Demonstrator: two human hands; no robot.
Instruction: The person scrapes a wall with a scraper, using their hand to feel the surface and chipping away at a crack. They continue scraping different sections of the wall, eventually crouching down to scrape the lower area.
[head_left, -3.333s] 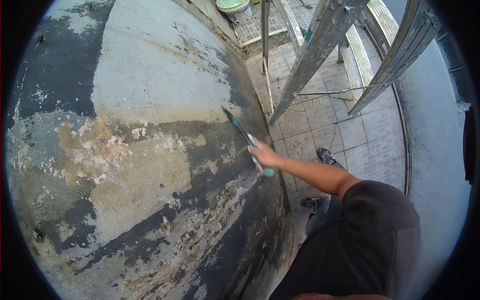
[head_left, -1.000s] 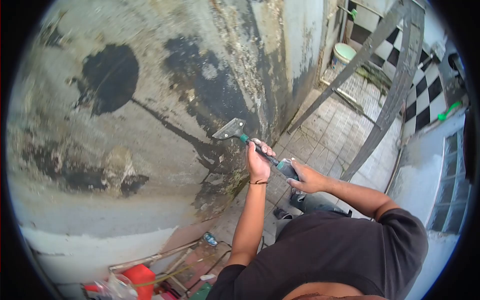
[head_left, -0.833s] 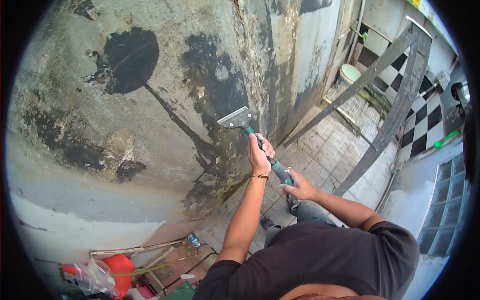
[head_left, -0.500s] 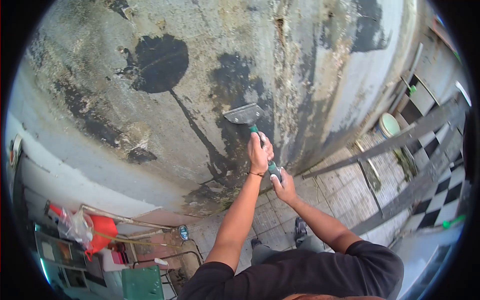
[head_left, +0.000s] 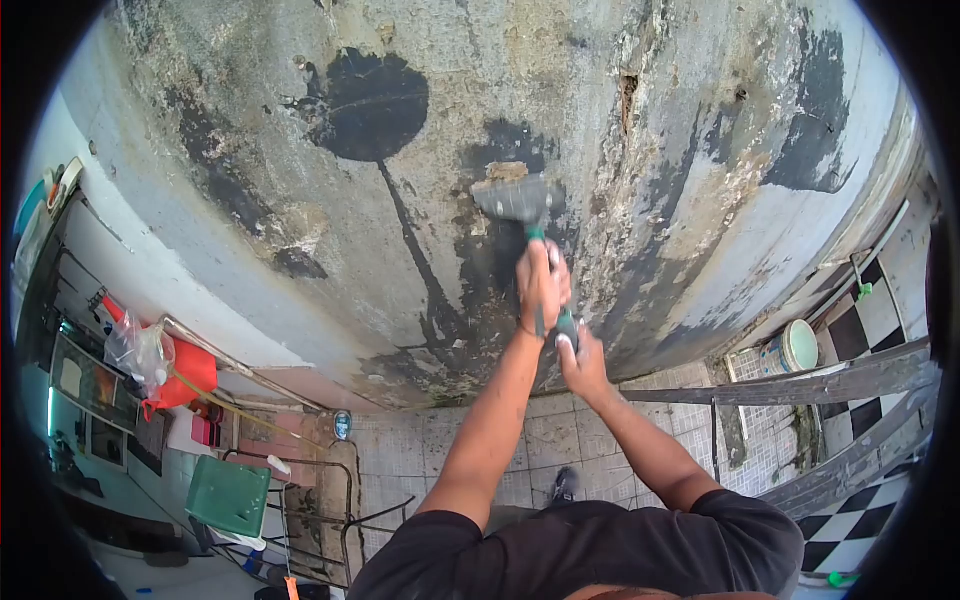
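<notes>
A wide-bladed scraper [head_left: 515, 200] with a long green and dark handle lies against the stained wall [head_left: 460, 90], its blade slightly blurred. My left hand [head_left: 543, 285] is wrapped round the handle just below the blade. Lower down, near the handle's end, my right hand [head_left: 582, 358] grips it too. A light tan patch [head_left: 507, 171] shows at the blade's upper edge, within a dark area of the wall. Left of the blade is a rounded black patch [head_left: 375, 105] with a dark streak running down from it.
Wooden beams [head_left: 860, 380] cross the right side, near a pale bucket [head_left: 799, 346]. At the lower left are a red bag [head_left: 185, 375], a green stool [head_left: 228, 497] and a metal frame [head_left: 350, 500]. Beneath me is a tiled floor [head_left: 540, 440].
The scraper and both hands have moved up along the wall. A light tan patch now shows at the blade's edge where the surface was dark. The camera view has shifted.
</notes>
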